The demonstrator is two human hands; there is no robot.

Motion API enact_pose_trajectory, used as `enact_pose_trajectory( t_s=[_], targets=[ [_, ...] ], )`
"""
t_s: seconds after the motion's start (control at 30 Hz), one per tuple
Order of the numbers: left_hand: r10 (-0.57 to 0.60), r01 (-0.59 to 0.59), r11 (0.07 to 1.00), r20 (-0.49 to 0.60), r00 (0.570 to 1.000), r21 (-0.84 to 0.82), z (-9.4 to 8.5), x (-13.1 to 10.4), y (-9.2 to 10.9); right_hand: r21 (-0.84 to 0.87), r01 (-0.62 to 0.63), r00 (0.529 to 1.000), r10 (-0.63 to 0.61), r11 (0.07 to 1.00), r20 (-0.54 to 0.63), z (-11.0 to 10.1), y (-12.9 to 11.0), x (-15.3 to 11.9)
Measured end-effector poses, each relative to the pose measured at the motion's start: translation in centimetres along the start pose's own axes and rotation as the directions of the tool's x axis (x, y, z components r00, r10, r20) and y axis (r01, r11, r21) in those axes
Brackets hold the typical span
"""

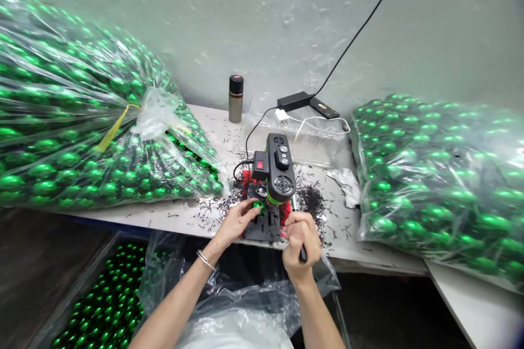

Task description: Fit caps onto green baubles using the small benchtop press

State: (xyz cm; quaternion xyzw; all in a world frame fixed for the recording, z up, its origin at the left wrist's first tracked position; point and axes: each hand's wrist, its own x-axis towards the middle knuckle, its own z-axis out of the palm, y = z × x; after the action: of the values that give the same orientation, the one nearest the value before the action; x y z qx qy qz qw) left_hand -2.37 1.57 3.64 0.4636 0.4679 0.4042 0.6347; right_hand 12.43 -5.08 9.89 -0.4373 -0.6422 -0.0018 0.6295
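Note:
A small black drill press (280,166) stands on a red and black base (262,229) in the middle of the table. My left hand (238,219) pinches a shiny green ball (258,206) at the left of the machine's lower end. Around the black lever handle (303,254) at the machine's right, the fingers of my right hand (302,240) are closed. What lies directly under the machine's head is hidden by its body.
Big clear bags of green balls lie left (90,120) and right (434,174). Dark shavings (311,202) litter the table. Behind the machine are a bottle (236,99), a power adapter (293,101) and cables. A bin of green balls (106,294) stands below left.

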Motion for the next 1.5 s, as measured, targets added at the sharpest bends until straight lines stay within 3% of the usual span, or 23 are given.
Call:
enact_pose_trajectory(
  t_s=[0.2,0.3,0.47,0.77,0.97,1.1,1.27,1.4,1.5],
  targets=[
    [-0.167,0.166,0.906,0.033,0.985,-0.389,-1.0,-1.2,0.2,0.010,0.003,1.000,-0.003,1.000,-0.008,0.0,0.1,0.0],
    [-0.200,0.192,0.850,0.037,0.979,-0.491,-1.4,-1.8,0.3,0.005,0.002,1.000,-0.002,1.000,-0.015,0.1,0.1,-0.1],
    [-0.218,0.203,0.814,0.039,0.975,-0.544,-1.5,-2.4,0.3,0.030,-0.026,1.000,0.026,0.999,-0.004,0.0,0.2,-0.3],
    [-0.198,0.184,0.848,0.026,0.980,-0.497,-1.5,-2.6,0.2,0.021,-0.013,1.000,0.013,1.000,-0.001,0.0,0.2,-0.2],
    [-0.138,0.108,0.946,-0.076,0.988,-0.306,-1.4,-2.1,-0.2,0.003,-0.007,1.000,0.007,1.000,0.009,-0.1,0.1,0.0],
    [0.057,-0.052,0.997,-0.092,0.994,0.062,-0.6,-1.3,-0.8,0.004,0.005,1.000,-0.005,1.000,0.000,-0.1,0.1,0.0],
    [0.325,-0.258,0.803,-0.033,0.945,0.537,0.5,-0.7,-1.4,-0.005,0.011,1.000,-0.011,1.000,0.007,-0.1,0.2,-0.1],
    [0.450,-0.364,0.610,0.071,0.890,0.704,0.9,-0.7,-1.6,-0.013,0.036,0.999,-0.036,0.999,0.009,-0.1,0.1,0.0],
    [0.552,-0.462,0.488,0.148,0.821,0.741,1.1,-0.6,-1.9,-0.015,0.033,0.999,-0.033,0.999,0.015,-0.1,0.1,0.0]
  ],
)
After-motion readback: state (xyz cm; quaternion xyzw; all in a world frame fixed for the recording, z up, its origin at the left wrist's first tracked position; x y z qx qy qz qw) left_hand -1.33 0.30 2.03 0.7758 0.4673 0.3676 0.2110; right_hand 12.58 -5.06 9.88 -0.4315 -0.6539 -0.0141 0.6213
